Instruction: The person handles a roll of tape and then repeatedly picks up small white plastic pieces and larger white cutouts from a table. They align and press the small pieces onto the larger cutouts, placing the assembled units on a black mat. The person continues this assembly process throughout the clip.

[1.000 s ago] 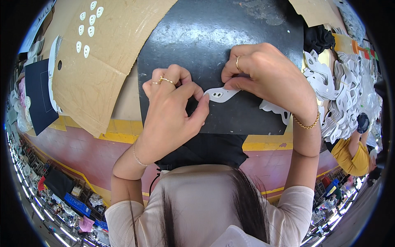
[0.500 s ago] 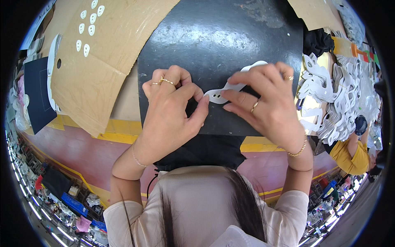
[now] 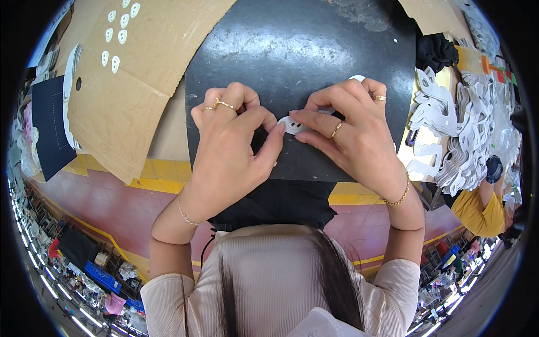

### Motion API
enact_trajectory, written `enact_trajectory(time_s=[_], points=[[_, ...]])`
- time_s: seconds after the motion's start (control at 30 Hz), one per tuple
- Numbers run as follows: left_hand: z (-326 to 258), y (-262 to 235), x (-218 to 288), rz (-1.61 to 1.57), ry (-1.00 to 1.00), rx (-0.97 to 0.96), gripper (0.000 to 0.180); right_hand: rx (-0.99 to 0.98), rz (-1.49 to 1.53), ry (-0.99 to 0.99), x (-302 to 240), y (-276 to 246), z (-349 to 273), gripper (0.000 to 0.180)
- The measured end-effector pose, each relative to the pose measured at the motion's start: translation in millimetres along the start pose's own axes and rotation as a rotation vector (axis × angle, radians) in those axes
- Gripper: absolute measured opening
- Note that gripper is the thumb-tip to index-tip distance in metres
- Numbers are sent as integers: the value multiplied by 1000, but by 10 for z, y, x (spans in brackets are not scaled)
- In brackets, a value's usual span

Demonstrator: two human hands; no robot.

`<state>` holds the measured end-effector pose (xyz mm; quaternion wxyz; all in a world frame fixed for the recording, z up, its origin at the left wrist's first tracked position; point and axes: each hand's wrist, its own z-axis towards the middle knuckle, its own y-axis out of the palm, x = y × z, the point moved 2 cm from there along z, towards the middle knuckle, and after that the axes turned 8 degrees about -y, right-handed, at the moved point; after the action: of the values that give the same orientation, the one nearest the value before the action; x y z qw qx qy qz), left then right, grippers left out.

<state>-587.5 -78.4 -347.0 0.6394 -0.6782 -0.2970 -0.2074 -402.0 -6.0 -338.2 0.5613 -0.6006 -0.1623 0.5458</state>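
Between my two hands lies a thin white cut-out piece (image 3: 287, 127) with small dark holes near its left end. It rests over a black mat (image 3: 252, 56). My left hand (image 3: 233, 135) is closed, thumb and index finger pinching the left tip of the piece. My right hand (image 3: 356, 129) is closed on the same piece, its thumb and fingertips around the holed part. The far end of the piece shows beyond the right hand's knuckles; its middle is mostly hidden under that hand.
Brown cardboard (image 3: 135, 101) on the left carries several small white holed pieces (image 3: 115, 64). On the right are stacks of white cut-outs (image 3: 457, 135), a black cloth (image 3: 437, 53) and a yellow container (image 3: 470, 60). A person in a yellow top (image 3: 477, 213) is at the far right.
My right hand has shifted slightly left, and its fingers have closed in over the holed end of the white piece. The left hand keeps its pinch on the tip.
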Motion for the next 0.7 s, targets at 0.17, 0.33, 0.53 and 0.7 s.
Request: enact_trajectory(time_s=[0.17,0.33,0.53,0.7], points=[[-5,9,-5,8,9,13,10,6,-8,-4,9,21,-11,25],[-22,40,-5,35,67,70,11,8,-7,-11,8,21,-5,25],[-204,72,-114,-54,250,126,22,21,1,-7,19,38,-25,23],[-466,134,-136,119,456,28,39,22,-14,-17,18,41,-26,23]])
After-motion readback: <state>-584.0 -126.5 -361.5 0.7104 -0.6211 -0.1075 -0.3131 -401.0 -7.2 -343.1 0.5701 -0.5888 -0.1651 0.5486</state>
